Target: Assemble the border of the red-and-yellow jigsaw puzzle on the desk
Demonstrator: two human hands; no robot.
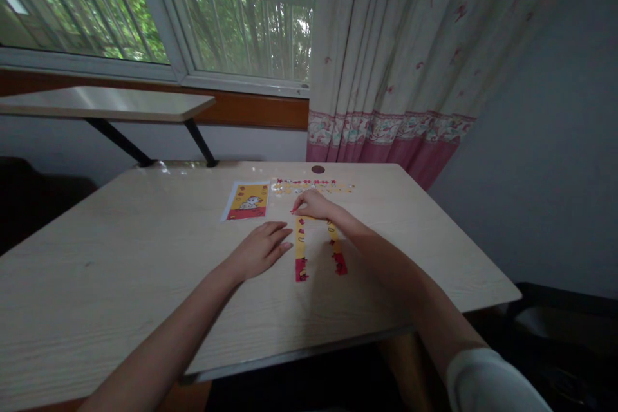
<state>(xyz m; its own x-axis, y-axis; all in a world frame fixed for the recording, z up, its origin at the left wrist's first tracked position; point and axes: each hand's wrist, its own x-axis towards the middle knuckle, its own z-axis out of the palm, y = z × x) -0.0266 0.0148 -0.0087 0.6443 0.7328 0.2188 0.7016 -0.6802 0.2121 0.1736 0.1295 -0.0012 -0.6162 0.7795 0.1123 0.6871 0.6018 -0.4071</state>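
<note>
Between the thumb and forefinger of my right hand (313, 205) is a small red jigsaw puzzle piece (293, 211). That hand hovers over the top left corner of a partly joined puzzle border (300, 248), yellow above and red at the bottom, with a left side, a right side and a top edge partly hidden by my hand. My left hand (265, 249) rests on the table left of the border, fingers apart and holding nothing. Behind my right hand lie rows of loose puzzle pieces (313, 187), red at the back and yellow or white in front.
A reference picture (248, 201) of a white animal on yellow and red lies left of the loose pieces. A raised shelf (106, 103) on black legs stands at the back left of the wooden table (159, 257). A curtain (386, 77) hangs behind the table.
</note>
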